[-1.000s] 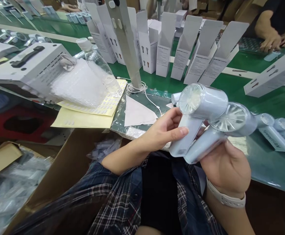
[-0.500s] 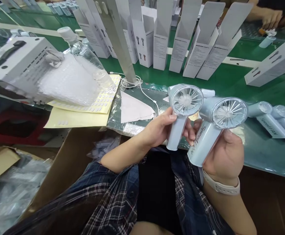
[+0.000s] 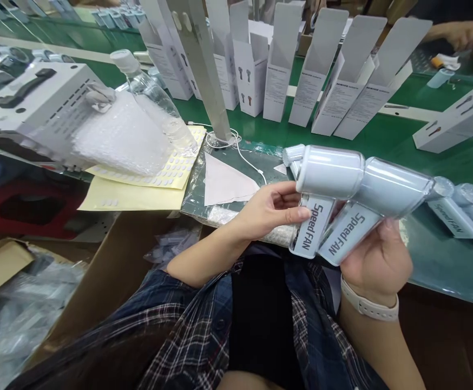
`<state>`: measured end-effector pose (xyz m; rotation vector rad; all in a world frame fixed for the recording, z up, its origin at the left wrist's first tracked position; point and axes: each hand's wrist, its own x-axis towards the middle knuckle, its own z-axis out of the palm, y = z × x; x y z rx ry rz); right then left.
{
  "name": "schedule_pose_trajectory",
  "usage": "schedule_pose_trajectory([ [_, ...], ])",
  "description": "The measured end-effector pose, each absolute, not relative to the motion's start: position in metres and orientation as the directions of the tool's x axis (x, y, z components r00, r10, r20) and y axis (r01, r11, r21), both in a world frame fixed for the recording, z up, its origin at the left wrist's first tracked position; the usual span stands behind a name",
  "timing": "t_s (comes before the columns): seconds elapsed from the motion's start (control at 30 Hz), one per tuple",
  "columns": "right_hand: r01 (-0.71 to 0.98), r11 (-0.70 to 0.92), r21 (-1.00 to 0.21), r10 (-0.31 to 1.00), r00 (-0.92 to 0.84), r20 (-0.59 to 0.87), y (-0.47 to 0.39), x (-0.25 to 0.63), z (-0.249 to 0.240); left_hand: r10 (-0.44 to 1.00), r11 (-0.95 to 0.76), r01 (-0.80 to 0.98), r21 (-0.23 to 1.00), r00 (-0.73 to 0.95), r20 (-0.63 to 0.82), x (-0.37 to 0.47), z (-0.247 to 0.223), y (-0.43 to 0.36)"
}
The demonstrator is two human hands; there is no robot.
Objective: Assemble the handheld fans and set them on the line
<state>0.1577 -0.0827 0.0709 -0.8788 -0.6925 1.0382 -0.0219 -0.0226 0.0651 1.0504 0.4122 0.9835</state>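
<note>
Two light-blue handheld fans marked "Speed FAN" are held side by side above the bench's front edge. My left hand [image 3: 275, 212] is closed round the grip of the left fan [image 3: 329, 172], thumb on the front of its handle. Around the handle of the right fan [image 3: 396, 187] my right hand [image 3: 376, 257] is wrapped from the right, a pale watch strap on its wrist. The fans' heads lie close together, side on, so their blades are hidden. Behind the left fan, another light-blue fan [image 3: 292, 155] is partly covered.
Several tall white boxes [image 3: 277, 89] with raised flaps stand along the back. More fans [image 3: 455, 214] lie on the right. A metal post [image 3: 206, 76], a sticker sheet [image 3: 139, 196], a clear bottle [image 3: 155, 105] and a white machine [image 3: 29, 103] are leftward. A co-worker's hands [image 3: 464, 37] show top right.
Both fans have been turned, from their bladed ends facing me to their sides with the lettering showing. The left fan has come closer to the right one.
</note>
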Motion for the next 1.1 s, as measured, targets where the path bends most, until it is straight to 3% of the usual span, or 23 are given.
schedule_pose_trajectory([
  [0.37,-0.45,0.111,-0.886,0.91,0.403,-0.091,-0.074,0.159,0.061,0.863,0.219,-0.354,0.909,0.505,-0.011,-0.019,0.053,-0.015],
  [0.53,-0.468,0.072,-0.881,0.944,0.317,-0.091,-0.073,0.163,0.06,0.857,0.216,-0.31,0.926,0.514,-0.028,-0.019,0.058,-0.013],
  [0.67,-0.317,0.113,-0.942,0.948,0.319,0.007,-0.08,0.168,0.06,0.854,0.017,-0.192,0.981,0.513,0.086,-0.024,0.065,-0.012],
  [0.77,-0.094,0.289,-0.953,0.931,0.257,0.258,-0.085,0.172,0.064,0.808,-0.251,-0.14,0.958,0.514,0.287,-0.03,0.066,-0.009],
  [0.9,0.018,0.547,-0.837,0.834,0.08,0.547,-0.088,0.173,0.069,0.659,-0.536,-0.146,0.832,0.544,0.519,-0.035,0.065,-0.004],
  [1.1,0.07,0.552,-0.831,0.813,0.179,0.554,-0.091,0.169,0.06,0.537,-0.697,-0.105,0.71,0.58,0.613,-0.042,0.067,-0.006],
])
